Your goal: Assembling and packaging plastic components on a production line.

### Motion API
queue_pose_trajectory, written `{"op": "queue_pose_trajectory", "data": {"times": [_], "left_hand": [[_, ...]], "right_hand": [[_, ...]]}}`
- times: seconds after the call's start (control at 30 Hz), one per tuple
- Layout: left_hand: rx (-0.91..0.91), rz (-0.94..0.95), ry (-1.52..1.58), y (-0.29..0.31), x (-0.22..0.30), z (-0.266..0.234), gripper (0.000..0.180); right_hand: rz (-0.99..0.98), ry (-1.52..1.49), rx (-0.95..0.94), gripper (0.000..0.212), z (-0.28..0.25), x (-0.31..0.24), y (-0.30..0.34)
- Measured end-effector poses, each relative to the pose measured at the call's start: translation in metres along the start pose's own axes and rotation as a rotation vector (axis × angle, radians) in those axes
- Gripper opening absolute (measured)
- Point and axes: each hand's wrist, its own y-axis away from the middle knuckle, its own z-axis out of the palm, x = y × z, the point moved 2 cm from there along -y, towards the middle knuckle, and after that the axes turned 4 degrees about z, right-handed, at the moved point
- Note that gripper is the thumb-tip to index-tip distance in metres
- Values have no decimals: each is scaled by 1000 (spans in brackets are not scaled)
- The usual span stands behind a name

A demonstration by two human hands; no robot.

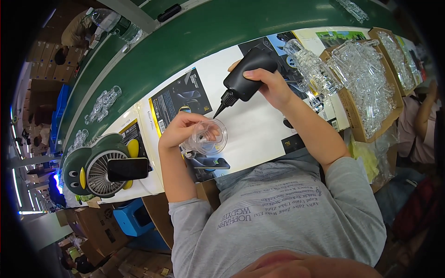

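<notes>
My right hand is wrapped around a black squeeze bottle, tipped so that its narrow nozzle points down and to the left. My left hand grips a clear round plastic part with a circular rim, its fingers partly seen through the plastic. The nozzle tip hangs at the upper edge of this part; whether the two touch I cannot tell. Beneath both hands lies a white printed cardboard sheet. Clear plastic pieces are gathered beyond my right hand.
Cardboard boxes of small clear parts stand at the right. On the left, a green penguin-shaped fan has a black phone in front of it. Clear parts and a water bottle rest farther off on the green tabletop. Another person sits at far right.
</notes>
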Motion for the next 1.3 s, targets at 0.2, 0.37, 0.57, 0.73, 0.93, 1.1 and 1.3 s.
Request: {"op": "queue_pose_trajectory", "data": {"times": [0.2, 0.37, 0.57, 0.73, 0.93, 1.1, 1.3], "left_hand": [[-104, -85, 10, 0, -5, -3, 33], [-127, -96, 10, -1, -4, -2, 34], [-138, -141, -20, 0, -8, -5, 34], [-122, -132, 36, -3, -6, -2, 32], [33, 3, -19, -6, -6, -5, 28], [251, 188, 90, -18, -6, -1, 23], [493, 302, 211, -18, -12, -11, 20]], "right_hand": [[-42, 44, -33, 29, 4, 1, 0], [-55, 48, -32, 29, 6, 0, 1], [-45, 57, -37, 30, 9, 0, 2], [8, 15, -11, 33, -1, 8, -5], [-178, 217, 228, 50, -8, 3, -16], [-384, 983, 255, 58, -24, 18, -26], [-624, 1339, 305, 58, 4, 20, -11]]}}
